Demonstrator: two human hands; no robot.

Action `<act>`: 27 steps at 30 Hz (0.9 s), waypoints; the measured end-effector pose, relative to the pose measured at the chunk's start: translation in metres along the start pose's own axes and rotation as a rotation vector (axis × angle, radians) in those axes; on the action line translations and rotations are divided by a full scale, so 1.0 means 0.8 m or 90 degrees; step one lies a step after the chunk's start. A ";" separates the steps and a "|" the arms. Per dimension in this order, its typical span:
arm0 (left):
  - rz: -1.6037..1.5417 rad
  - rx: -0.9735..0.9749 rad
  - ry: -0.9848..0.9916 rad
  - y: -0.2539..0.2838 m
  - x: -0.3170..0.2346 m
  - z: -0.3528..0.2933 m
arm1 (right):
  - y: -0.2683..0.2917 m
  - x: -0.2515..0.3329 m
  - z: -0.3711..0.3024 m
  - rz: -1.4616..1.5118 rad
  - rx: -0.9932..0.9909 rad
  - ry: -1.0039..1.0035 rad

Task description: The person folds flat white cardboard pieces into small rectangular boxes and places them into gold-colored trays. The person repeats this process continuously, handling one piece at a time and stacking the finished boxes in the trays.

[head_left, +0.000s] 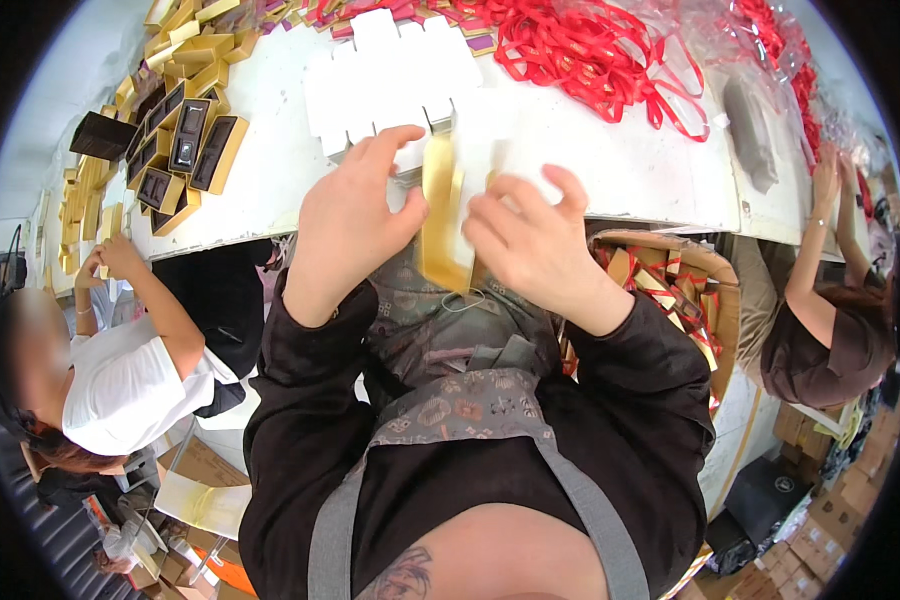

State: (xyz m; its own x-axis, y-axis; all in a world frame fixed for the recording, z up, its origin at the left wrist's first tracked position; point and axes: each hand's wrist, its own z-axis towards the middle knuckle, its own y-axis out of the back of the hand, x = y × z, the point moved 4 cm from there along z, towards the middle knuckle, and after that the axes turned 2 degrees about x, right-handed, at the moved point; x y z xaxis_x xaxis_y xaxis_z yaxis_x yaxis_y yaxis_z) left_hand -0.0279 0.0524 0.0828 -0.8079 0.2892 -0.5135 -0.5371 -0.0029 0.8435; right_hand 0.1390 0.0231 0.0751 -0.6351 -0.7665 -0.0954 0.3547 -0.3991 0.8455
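Over your patterned apron, a gold box shows blurred between your hands, at the edge of the counter.

Your left hand has its fingers spread wide, thumb at or just beside the box; your right hand has its fingers curled, though blur hides whether they grip it. Perhaps it sits at the edge so both hands can get round it. By your lap, a brown cardboard carton of ribboned boxes probably stands low for easy reach. Beyond, matte white boxes form a tight block, beside glossy, tangled red ribbon; leftward, dark-lined boxes pile up.
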 end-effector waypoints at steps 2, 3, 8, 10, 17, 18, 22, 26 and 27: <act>-0.275 0.159 0.053 -0.016 0.004 0.010 | 0.001 -0.001 -0.004 0.000 -0.077 0.050; -0.414 0.240 0.080 -0.025 0.001 0.011 | 0.001 -0.001 -0.008 0.001 -0.114 0.074; -0.464 0.039 0.129 -0.060 0.010 -0.013 | -0.016 -0.015 -0.037 0.071 -0.231 -0.004; -0.738 0.097 0.192 -0.084 0.013 -0.025 | -0.020 -0.023 -0.032 0.179 -0.261 -0.098; -0.497 -0.083 0.018 -0.074 -0.025 -0.026 | -0.077 -0.002 -0.041 0.747 -0.248 -0.527; -0.472 -0.094 0.017 -0.079 -0.022 -0.029 | -0.076 0.001 -0.043 0.697 -0.251 -0.530; -0.590 -0.081 0.044 -0.095 -0.019 -0.037 | -0.076 0.009 -0.045 0.796 -0.266 -0.635; -0.508 -0.008 0.058 -0.113 -0.010 -0.043 | -0.082 0.003 -0.056 0.730 -0.113 -0.665; -0.528 0.016 0.089 -0.120 -0.007 -0.045 | -0.086 0.004 -0.058 0.738 -0.069 -0.674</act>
State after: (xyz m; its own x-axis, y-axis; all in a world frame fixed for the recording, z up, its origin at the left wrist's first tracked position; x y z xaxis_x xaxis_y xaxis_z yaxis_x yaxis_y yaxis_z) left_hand 0.0193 0.0169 -0.0009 -0.1769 0.0672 -0.9819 -0.9660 0.1795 0.1863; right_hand 0.1445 0.0251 -0.0075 -0.1504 -0.0004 0.9886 0.9866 0.0644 0.1501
